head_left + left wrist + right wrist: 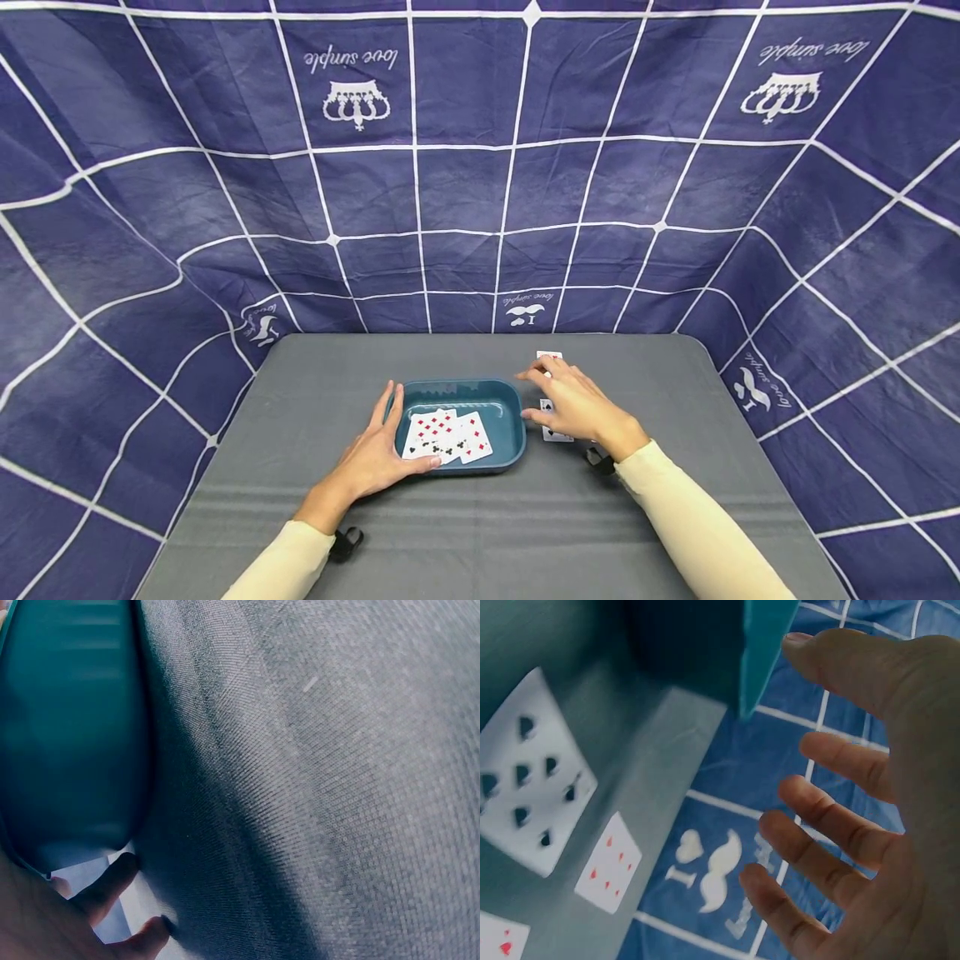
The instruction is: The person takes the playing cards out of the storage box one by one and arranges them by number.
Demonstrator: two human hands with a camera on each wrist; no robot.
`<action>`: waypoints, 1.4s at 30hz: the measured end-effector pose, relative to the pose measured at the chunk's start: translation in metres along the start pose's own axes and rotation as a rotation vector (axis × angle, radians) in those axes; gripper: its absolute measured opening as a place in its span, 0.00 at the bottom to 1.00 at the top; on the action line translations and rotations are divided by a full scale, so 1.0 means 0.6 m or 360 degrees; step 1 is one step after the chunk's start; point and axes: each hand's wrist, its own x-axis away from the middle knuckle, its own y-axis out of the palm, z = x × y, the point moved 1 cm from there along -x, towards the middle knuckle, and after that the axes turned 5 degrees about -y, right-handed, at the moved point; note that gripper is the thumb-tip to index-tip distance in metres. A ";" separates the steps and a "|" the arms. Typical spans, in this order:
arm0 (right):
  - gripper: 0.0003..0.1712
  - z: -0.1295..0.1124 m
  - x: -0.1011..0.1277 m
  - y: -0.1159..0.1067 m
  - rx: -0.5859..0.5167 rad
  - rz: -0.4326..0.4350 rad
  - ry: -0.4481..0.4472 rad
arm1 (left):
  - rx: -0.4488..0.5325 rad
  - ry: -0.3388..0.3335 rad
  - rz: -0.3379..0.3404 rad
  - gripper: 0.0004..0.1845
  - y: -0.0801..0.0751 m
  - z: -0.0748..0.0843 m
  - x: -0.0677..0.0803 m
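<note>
A teal tray (504, 454) lies on the grey table, with several playing cards (472, 437) overlapping inside it. My left hand (371, 454) holds the tray's left end. Its thumb lies over the near rim, its fingers along the left side. Beyond the tray's right end hovers my right hand (577, 404), fingers spread and nothing in it. Partly under that hand in the head view, a spade card (536, 780) lies face up. Farther back is a card with red pips (609, 866). The right thumb is near the tray's rim; I cannot tell whether they touch.
Another red-pipped card (502, 941) shows only in part in the right wrist view. Grey cloth (480, 533) covers the table. A blue curtain with white lines (465, 192) rises behind the table and along both sides.
</note>
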 end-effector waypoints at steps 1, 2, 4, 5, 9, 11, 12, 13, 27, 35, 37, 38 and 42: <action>0.36 -0.003 -0.005 0.001 0.0005 0.0005 -0.0036 | 0.0002 0.0001 0.0001 0.83 0.001 0.000 0.000; 0.35 -0.007 -0.011 0.002 0.0012 0.0013 -0.0078 | 0.0004 0.0004 0.0001 0.83 0.001 0.000 0.000; 0.35 -0.016 -0.023 0.003 0.0020 0.0014 -0.0144 | 0.0000 0.0002 0.0001 0.83 0.003 0.000 -0.001; 0.34 -0.021 -0.029 0.003 0.0023 0.0014 -0.0174 | -0.0005 -0.0001 0.0002 0.83 0.004 0.000 -0.001; 0.33 -0.043 -0.053 0.004 0.0041 -0.0051 -0.0225 | -0.0009 0.0002 0.0007 0.84 0.007 -0.002 -0.002; 0.33 -0.054 -0.066 0.005 0.0038 -0.0099 -0.0234 | -0.0002 0.0002 0.0008 0.84 0.008 -0.003 -0.002; 0.33 -0.059 -0.072 0.006 0.0034 -0.0124 -0.0238 | 0.0003 0.0003 0.0007 0.84 0.008 -0.004 -0.001; 0.33 -0.065 -0.078 0.008 0.0025 -0.0147 -0.0244 | 0.0005 0.0002 0.0004 0.84 0.008 -0.004 -0.001; 0.36 -0.117 -0.150 0.042 -0.0098 -0.0547 -0.0385 | -0.0003 -0.0001 -0.0011 0.84 0.003 -0.003 0.000; 0.39 -0.130 -0.182 0.077 -0.0154 -0.0711 -0.0362 | 0.0013 0.0012 -0.0015 0.83 0.002 -0.003 0.000; 0.39 -0.133 -0.187 0.084 -0.0161 -0.0729 -0.0359 | 0.0012 0.0016 -0.0014 0.83 0.001 -0.002 -0.001; 0.40 -0.135 -0.190 0.087 -0.0162 -0.0735 -0.0360 | 0.0013 0.0017 -0.0015 0.83 0.001 -0.002 -0.001; 0.40 -0.142 -0.199 0.097 -0.0145 -0.0749 -0.0350 | 0.0012 0.0017 -0.0018 0.82 0.000 -0.002 -0.001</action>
